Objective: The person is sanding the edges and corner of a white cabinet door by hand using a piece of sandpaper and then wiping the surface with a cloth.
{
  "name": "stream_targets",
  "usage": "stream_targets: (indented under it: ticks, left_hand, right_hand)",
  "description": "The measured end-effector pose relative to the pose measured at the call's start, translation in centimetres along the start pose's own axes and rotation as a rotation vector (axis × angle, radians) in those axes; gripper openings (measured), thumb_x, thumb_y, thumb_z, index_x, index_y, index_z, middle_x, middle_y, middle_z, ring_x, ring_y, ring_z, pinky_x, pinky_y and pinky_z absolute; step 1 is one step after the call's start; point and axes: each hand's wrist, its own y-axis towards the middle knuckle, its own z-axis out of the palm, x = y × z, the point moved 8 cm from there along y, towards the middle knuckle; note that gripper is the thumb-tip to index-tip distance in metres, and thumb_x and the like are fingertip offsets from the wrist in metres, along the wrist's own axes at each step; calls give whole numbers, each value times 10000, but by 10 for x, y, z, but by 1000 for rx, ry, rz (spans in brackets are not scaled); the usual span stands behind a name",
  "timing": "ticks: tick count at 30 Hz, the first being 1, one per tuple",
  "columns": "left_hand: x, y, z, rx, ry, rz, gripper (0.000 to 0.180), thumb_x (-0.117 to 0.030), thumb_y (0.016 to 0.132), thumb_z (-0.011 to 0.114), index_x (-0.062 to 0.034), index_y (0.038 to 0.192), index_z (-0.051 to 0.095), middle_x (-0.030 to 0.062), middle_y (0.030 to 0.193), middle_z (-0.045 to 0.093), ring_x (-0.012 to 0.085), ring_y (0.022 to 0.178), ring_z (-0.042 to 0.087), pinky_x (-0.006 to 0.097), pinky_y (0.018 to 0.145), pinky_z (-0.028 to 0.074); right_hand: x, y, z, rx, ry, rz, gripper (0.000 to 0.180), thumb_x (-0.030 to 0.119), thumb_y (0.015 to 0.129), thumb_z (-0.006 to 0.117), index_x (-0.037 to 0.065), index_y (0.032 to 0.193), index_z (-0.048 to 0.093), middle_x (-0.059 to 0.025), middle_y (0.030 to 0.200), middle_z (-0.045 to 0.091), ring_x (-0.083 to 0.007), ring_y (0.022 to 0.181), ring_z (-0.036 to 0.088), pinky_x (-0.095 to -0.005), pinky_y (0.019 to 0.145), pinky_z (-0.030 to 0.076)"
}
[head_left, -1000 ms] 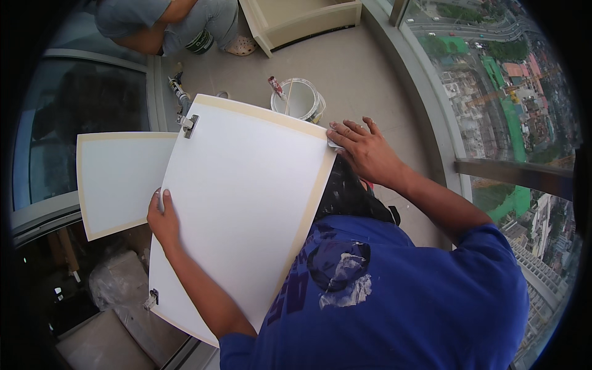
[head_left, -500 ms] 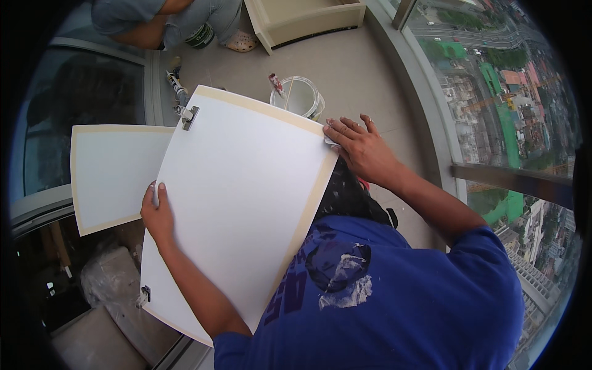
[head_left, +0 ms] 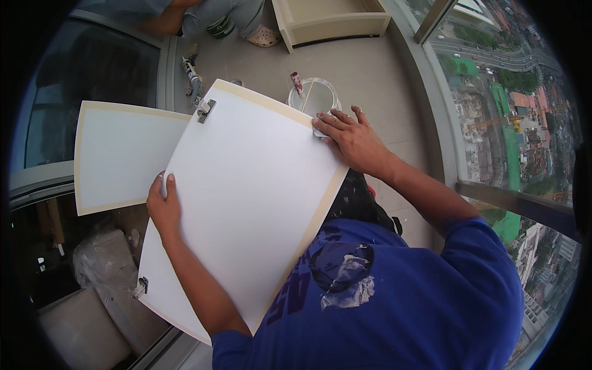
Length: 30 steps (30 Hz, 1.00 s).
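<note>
On a high balcony with a tiled floor (head_left: pixel 376 80), we see a large white cabinet door panel (head_left: pixel 246 203) held between the person's two hands. The left hand (head_left: pixel 163 206) grips the panel's left long edge: its fingers (head_left: pixel 169 183) curl over the rim onto the face, closed on the board. The right hand (head_left: pixel 348 135) lies on the panel's upper right corner, its fingers (head_left: pixel 330 120) spread and nearly flat, pressing on a small pale pad (head_left: pixel 320 131) at that corner; we cannot tell what the pad is made of.

The panel is a long rectangle. Its long axis runs from the lower left, near the person's body, up toward the upper right, and it is tilted across the person's lap. Its face is smooth and matte white, with a beige band along the edges. Two metal hinges sit on its left long side, the upper hinge (head_left: pixel 205 109) at the top corner and the lower hinge (head_left: pixel 141 287) near the bottom.

A second panel (head_left: pixel 126 157) of the same white and beige lies beneath it to the left, partly covered. Beyond the top edge, a clear round plastic tub (head_left: pixel 313 92) stands on the floor. A caulking gun (head_left: pixel 192 77) lies near a crouching person (head_left: pixel 209 15) at the top.
</note>
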Motion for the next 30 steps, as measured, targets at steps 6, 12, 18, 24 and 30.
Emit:
stream_targets:
  ticks: [6, 12, 18, 24, 30]
  left_hand:
    - [0, -2, -1, -24, 0, -10, 512, -400, 1043, 680, 13, 1344, 706, 209, 1289, 738, 309, 1157, 703, 386, 1014, 526]
    - [0, 1, -4, -9, 36, -60, 512, -410, 1029, 690, -14, 1354, 707, 201, 1319, 727, 314, 1175, 697, 394, 1018, 527]
    - [-13, 1, -8, -38, 52, -34, 480, -379, 1032, 684, -5, 1333, 715, 202, 1274, 745, 305, 1098, 714, 387, 945, 548]
    - [2, -3, -8, -64, 62, -34, 498, -397, 1031, 684, -8, 1340, 716, 182, 1234, 764, 266, 944, 709, 361, 853, 549]
    - [9, -1, -5, -72, 66, 38, 501, -402, 1044, 668, -14, 1358, 709, 203, 1213, 761, 286, 1011, 724, 369, 922, 554]
  right_hand:
    - [1, -12, -6, -6, 3, 15, 483, 219, 1074, 569, 127, 1546, 533, -96, 1588, 548, -336, 1478, 503, -670, 1235, 293]
    - [32, 129, 16, -183, -5, -97, 431, 313, 1119, 497, 127, 1499, 581, -84, 1524, 588, -323, 1423, 554, -698, 1198, 316]
    - [55, 231, 23, -171, 78, -129, 435, 342, 1127, 482, 154, 1509, 577, -59, 1495, 596, -329, 1404, 567, -712, 1182, 313]
    - [42, 172, 24, -157, -1, -205, 442, 329, 1128, 485, 184, 1541, 551, -68, 1549, 571, -338, 1435, 539, -704, 1190, 335]
    - [-4, 14, 3, 74, -31, -58, 527, 262, 1101, 555, 234, 1619, 460, -76, 1617, 520, -309, 1516, 457, -655, 1274, 243]
